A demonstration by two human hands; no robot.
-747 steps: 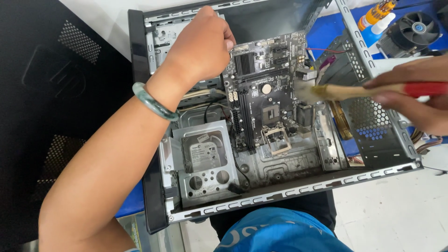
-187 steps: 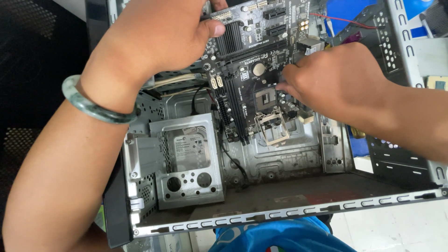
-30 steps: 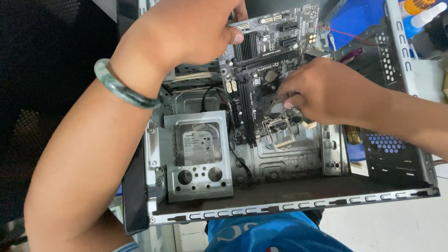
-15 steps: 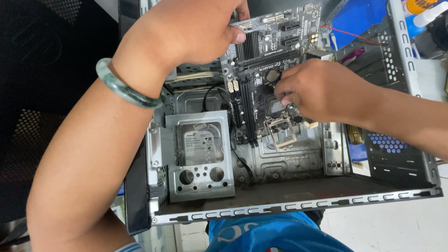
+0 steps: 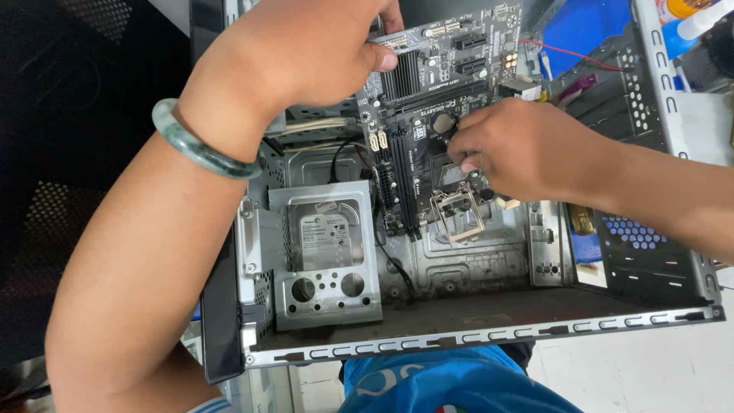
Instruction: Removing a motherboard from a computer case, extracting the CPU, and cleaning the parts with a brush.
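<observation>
Change: motherboard is sitting higher and more tilted in the case than a second ago, its near edge lifting off the metal tray; the right hand has shifted slightly toward the processor socket.
Meaning: board is looking freed from its mounts and is coming up out of the case rather than being seated, as I judge it.
Left hand: is pinching the board's far left corner, thumb on top, fingers curled shut around the edge; a green bangle is riding on the wrist.
Right hand: is resting on the board by the socket, fingertips bent down and close together; whether they are gripping anything I cannot tell.
Board's look: dark, dusty, with black slots, a round coin cell and an open silver socket frame.
Board's place: inside the open computer case, above the tray, right of the hard drive in its grey cage.
Nearby: red wire is trailing from the board's far side.
</observation>
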